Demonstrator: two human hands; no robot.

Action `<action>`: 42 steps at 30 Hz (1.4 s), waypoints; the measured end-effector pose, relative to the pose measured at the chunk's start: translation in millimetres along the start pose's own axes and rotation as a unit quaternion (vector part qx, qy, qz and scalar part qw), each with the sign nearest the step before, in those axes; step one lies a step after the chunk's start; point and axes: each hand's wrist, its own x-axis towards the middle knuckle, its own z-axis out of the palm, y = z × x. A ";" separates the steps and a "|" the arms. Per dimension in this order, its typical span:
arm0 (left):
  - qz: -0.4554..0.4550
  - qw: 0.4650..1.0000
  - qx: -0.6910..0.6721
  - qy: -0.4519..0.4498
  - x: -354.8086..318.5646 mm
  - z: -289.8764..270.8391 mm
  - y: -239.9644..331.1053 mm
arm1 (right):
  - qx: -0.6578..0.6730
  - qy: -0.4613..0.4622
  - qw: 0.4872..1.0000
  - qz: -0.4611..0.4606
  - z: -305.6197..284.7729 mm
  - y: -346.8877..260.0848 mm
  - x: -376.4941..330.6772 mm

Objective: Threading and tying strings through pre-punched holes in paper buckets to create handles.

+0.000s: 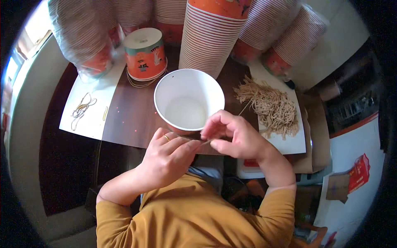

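Note:
A white-lined paper bucket (189,101) stands upright at the table's near edge, its open mouth toward me. Just in front of its rim, my left hand (167,155) is closed in a pinch on a thin brown cord (204,143). The cord spans the small gap to my right hand (235,134), whose curled fingers and thumb hold its other part. Motion blurs those right fingertips a little. To the right, a tangled pile of tan cords (275,107) lies on a white sheet (291,142).
Behind the bucket rises a tall stack of nested paper buckets (211,37). An upside-down orange bucket (144,58) with cord round its base stands left of it. Several plastic-wrapped stacks (84,37) line the back. Loose elastic loops (82,108) lie on the left white sheet (89,128).

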 end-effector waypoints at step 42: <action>-0.367 0.867 -0.338 -0.007 -4.8 14.6 -65.4 | -0.368 -0.002 0.920 -0.135 -29.9 -1.2 97.8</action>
